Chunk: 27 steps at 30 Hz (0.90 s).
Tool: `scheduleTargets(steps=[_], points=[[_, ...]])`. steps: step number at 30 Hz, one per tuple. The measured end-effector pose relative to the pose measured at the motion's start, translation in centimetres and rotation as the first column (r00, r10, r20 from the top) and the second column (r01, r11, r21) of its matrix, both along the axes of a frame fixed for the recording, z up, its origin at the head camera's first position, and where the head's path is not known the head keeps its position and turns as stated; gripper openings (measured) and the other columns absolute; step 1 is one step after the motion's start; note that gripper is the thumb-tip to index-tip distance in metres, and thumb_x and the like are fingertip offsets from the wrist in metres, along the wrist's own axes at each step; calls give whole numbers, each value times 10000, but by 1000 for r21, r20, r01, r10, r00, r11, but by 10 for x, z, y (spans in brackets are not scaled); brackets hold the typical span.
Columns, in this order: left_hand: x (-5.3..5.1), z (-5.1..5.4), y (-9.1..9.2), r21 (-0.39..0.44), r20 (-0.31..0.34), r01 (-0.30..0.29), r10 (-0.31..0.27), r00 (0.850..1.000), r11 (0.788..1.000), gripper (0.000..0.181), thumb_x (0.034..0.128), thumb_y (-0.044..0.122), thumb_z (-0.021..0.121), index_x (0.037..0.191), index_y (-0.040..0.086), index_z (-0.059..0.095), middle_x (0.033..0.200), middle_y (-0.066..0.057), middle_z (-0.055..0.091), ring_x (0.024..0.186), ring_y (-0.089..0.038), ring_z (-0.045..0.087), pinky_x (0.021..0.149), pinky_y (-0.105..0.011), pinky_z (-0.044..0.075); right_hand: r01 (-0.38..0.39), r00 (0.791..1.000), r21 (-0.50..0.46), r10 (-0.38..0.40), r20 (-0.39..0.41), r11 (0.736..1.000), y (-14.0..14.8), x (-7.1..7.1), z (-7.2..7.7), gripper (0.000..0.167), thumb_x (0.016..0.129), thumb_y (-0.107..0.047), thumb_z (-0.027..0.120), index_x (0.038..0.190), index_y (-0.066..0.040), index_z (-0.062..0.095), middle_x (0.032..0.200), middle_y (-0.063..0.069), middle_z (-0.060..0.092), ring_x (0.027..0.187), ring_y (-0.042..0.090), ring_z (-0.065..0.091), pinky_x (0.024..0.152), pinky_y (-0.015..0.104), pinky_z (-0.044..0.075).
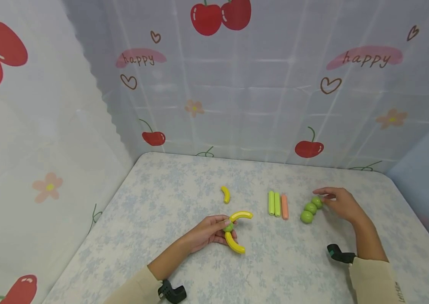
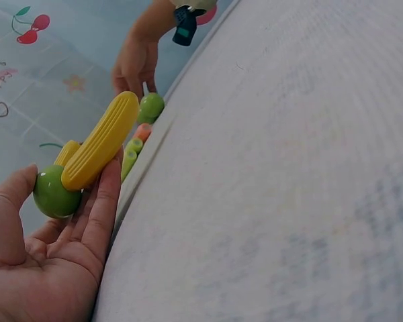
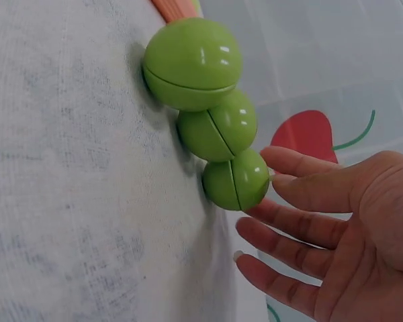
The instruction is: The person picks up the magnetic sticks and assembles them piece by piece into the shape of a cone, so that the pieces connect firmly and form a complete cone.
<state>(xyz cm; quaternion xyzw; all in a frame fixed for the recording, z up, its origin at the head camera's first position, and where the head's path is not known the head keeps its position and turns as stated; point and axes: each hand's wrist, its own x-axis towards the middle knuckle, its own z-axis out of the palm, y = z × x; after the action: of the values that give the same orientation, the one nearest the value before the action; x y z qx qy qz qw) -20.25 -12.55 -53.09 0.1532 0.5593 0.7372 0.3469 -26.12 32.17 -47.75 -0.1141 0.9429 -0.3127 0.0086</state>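
My left hand pinches a green ball between thumb and fingers, above the near middle of the table. Two curved yellow ribbed rods, an upper one and a lower one, stick out from this ball like a fork. At the right, three green balls lie touching in a slanting row. Beside the farthest ball is my right hand, fingers spread and loosely bent. Its thumb and fingertips are at the ball's edge; whether they touch it I cannot tell.
One short curved yellow piece lies beyond the left hand. Two light green rods and an orange rod lie side by side between the hands. A cherry-printed curtain stands behind the patterned table.
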Motion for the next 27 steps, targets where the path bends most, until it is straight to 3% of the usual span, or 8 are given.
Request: scheduleTargets(steps=[8,13,22,27], points=[[1,2,-1,7,10,0,0,1000,1000,452,1102,252,475,1436,-53,495,1067,-90,733,1013,-223,718,888,-369,584,-39,993,8,37,110,999,6,3,4,306,968,-37,610,1259,17,689,1339,310,583,1101,464,602,830,535,545],[0,2,-1,4,13,-6,6,1000,1000,441,1097,263,489,1423,-33,515,1073,-100,734,1016,-229,718,894,-373,582,-20,989,-6,21,150,1000,5,4,5,340,933,-70,683,1259,28,683,1332,316,577,1079,451,617,814,516,561],[0,1,0,15,12,-3,3,1000,1000,471,1099,261,484,1444,-59,482,1074,-97,729,1018,-226,715,903,-379,578,58,998,46,-59,13,997,8,1,2,342,936,-110,726,1234,49,678,1138,276,662,973,420,646,757,503,559],[1,2,0,13,11,-10,10,1000,1000,477,1096,267,490,1436,-68,482,1072,-97,727,1017,-228,714,904,-384,578,92,990,13,-90,-109,996,-2,3,14,373,935,-136,746,1258,35,671,1141,266,675,955,418,652,688,402,559]])
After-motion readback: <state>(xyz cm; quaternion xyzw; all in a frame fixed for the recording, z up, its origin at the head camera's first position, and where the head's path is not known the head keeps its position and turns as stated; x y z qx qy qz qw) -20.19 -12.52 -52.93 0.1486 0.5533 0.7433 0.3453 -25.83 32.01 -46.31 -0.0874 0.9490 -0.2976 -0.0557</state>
